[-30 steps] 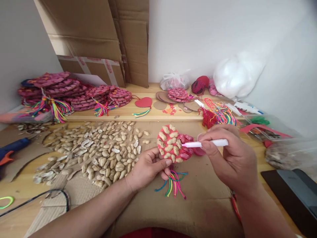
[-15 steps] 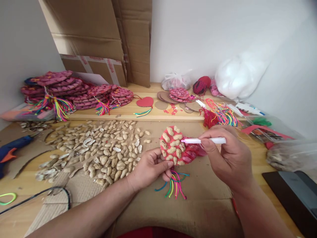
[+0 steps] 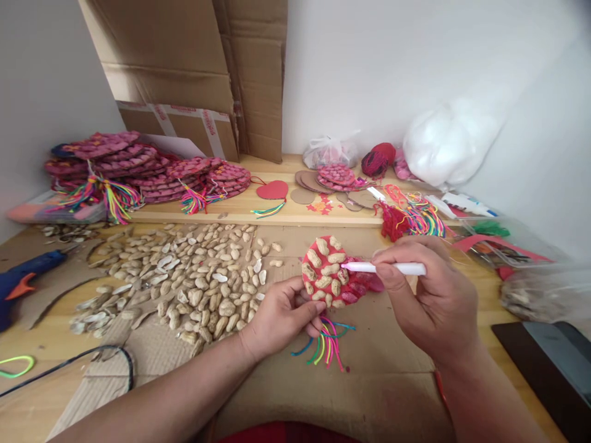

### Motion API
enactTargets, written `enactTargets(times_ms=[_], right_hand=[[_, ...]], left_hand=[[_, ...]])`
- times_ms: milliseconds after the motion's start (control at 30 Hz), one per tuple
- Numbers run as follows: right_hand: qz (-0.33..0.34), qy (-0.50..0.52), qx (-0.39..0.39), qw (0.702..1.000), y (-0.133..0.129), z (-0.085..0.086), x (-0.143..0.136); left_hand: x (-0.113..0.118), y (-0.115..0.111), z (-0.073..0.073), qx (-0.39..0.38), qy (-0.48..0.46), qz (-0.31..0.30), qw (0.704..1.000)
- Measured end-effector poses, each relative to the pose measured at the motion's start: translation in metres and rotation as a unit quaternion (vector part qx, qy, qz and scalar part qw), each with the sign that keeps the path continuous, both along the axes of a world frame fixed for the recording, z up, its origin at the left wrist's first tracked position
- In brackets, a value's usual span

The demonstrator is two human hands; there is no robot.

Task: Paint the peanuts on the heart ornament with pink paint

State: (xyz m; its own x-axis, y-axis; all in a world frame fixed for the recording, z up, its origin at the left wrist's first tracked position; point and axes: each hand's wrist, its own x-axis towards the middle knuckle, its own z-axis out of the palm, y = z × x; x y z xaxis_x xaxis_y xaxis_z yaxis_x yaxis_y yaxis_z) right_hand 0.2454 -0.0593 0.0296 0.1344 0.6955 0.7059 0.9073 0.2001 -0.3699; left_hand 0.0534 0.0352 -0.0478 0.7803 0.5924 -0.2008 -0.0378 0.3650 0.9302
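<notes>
Pinched in my left hand (image 3: pixel 286 314) is the lower edge of a red disc (image 3: pixel 324 280) with several peanuts stuck on it. Pink-coloured peanuts (image 3: pixel 357 285) show at the disc's right side. Colourful strings (image 3: pixel 327 347) hang below it. My right hand (image 3: pixel 422 289) is closed around a white marker (image 3: pixel 401 268), whose pink tip touches or almost touches the disc's right part.
Loose peanuts (image 3: pixel 207 283) and shells spread over the cardboard at the left. Stacked pink discs (image 3: pixel 106 160) and a red heart (image 3: pixel 272 190) stand along the back. A blue glue gun (image 3: pixel 28 277) lies far left, a dark device (image 3: pixel 549 369) far right.
The whole view has shifted slightly, so things appear a little further right. The disc and marker remain held, with the tip still at the disc's right part.
</notes>
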Motion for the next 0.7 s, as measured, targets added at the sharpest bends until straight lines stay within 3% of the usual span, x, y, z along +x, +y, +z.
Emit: enactTargets(times_ms=[367,567,700], right_hand=[[-0.023,-0.026,0.018,0.999,0.0,-0.001,-0.002],[0.012,-0.036,-0.007,0.999,0.0022,-0.0017,-0.0043],[-0.017,-0.055,0.013,0.998,0.0029,-0.0016,-0.0048]], left_hand=[[-0.0001,0.0005,0.0043,-0.007,0.007,0.008,1.0],[-0.0008,0.0023,0.003,-0.004,0.004,0.005,1.0],[-0.0007,0.0024,0.0026,-0.006,0.006,0.004,1.0]])
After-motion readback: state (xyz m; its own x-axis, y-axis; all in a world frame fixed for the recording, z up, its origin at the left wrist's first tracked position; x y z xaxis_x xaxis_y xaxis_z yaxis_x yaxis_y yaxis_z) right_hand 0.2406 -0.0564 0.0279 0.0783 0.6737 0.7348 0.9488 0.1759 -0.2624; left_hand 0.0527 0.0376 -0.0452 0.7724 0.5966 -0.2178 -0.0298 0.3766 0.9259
